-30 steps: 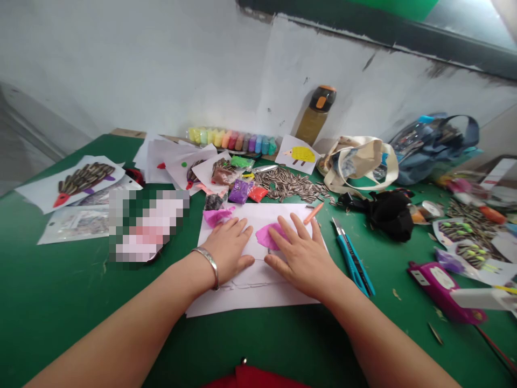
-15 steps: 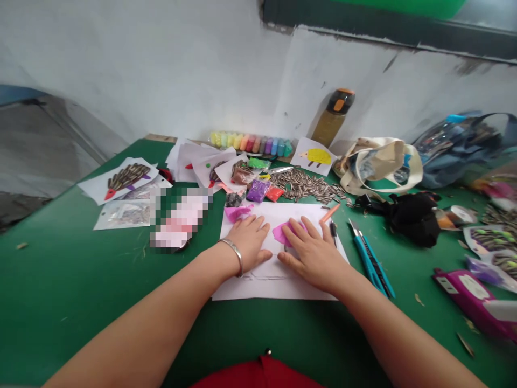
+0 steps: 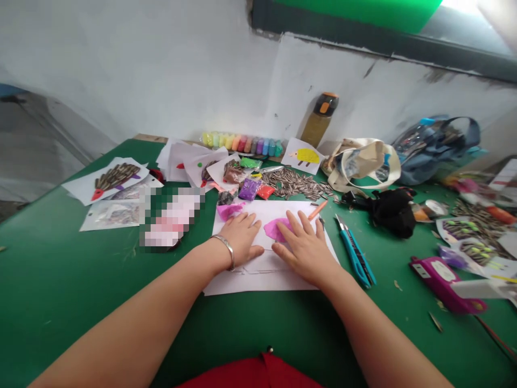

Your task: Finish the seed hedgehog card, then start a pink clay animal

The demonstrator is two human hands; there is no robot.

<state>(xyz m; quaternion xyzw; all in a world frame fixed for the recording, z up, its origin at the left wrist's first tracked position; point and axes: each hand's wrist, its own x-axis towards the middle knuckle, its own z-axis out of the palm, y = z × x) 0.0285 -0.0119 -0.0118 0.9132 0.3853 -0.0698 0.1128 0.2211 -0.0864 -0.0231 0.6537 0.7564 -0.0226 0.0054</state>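
Between frames our view swung left; both hands kept their places. Our left hand [image 3: 242, 238] lies flat and open on the white paper [image 3: 266, 272]; our right hand [image 3: 306, 249], fingers spread, presses the pink clay [image 3: 273, 229] at mid-sheet.

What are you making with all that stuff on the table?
A person is pressing both hands flat on a white sheet of paper on the green table. The right hand spreads a patch of pink clay on the paper, while the left hand holds the sheet down. Behind them lie sunflower seeds, small bags of coloured clay and finished seed pictures. A blue utility knife lies beside the paper.
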